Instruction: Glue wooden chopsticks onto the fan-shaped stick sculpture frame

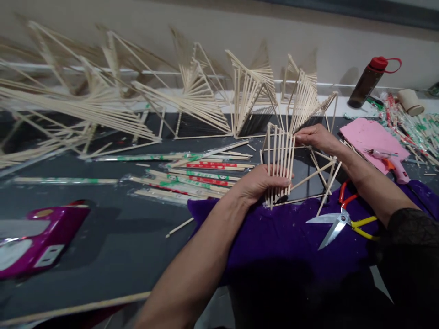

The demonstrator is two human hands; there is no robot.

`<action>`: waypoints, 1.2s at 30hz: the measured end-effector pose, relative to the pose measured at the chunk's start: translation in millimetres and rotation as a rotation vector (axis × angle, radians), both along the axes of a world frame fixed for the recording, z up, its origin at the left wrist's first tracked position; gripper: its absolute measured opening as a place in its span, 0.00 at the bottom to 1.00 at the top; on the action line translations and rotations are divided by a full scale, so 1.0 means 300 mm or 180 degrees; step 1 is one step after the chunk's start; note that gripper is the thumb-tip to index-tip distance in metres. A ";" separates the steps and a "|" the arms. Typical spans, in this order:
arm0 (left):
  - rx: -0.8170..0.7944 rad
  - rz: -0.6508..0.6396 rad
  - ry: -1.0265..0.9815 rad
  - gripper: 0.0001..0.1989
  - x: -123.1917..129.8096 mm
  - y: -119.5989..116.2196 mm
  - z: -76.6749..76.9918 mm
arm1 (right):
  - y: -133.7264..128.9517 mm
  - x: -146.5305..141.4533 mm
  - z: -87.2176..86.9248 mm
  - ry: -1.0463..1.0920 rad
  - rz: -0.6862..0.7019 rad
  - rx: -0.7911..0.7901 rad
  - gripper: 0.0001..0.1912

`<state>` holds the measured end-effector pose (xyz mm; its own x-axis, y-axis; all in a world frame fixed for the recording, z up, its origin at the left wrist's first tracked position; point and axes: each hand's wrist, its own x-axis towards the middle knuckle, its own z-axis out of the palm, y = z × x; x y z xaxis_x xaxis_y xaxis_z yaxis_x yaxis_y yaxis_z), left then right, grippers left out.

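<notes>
My left hand is closed around the lower part of a chopstick frame, its thumb lying across a row of parallel sticks. At the frame's upper right corner, my right hand pinches a stick end with thumb and fingertips. Crossed sticks of the same frame spread to the right, over a purple cloth. Open-bladed scissors with red and yellow handles lie on the cloth just right of the frame. Wrapped chopsticks lie in a loose pile left of my left hand.
Several finished-looking chopstick structures line the wall. At the right are a pink glue gun on a pink sheet, a dark bottle with a red cap, and more wrapped chopsticks. A magenta plastic object sits at left.
</notes>
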<state>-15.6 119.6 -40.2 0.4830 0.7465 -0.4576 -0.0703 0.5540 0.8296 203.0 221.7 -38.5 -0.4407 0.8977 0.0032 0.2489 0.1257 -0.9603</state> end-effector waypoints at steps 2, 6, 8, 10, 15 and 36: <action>0.0010 -0.0005 -0.0016 0.19 0.002 0.001 0.001 | -0.005 0.000 0.003 0.0025 -0.0020 0.0003 0.10; 0.0046 0.0004 -0.0039 0.18 0.005 -0.001 0.003 | -0.016 -0.001 0.008 0.0070 -0.0060 0.0025 0.12; 0.0071 0.0017 -0.0045 0.18 0.005 -0.002 0.003 | -0.019 0.000 0.010 0.0026 -0.0086 0.0066 0.12; 0.0083 0.0011 -0.0067 0.18 0.005 -0.003 0.003 | -0.020 0.001 0.011 -0.0018 -0.0099 0.0093 0.12; 0.0100 -0.0005 -0.0132 0.18 0.006 -0.004 0.008 | -0.017 0.000 0.011 -0.0044 -0.0103 0.0116 0.11; 0.0062 -0.0059 -0.0136 0.17 0.005 0.000 -0.003 | -0.015 0.002 -0.005 0.0067 -0.0074 0.0137 0.14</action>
<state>-14.1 119.6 -41.1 0.5156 0.7459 -0.4217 -0.0956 0.5392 0.8367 203.7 217.2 -40.0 -0.4190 0.9065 0.0512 0.2321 0.1614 -0.9592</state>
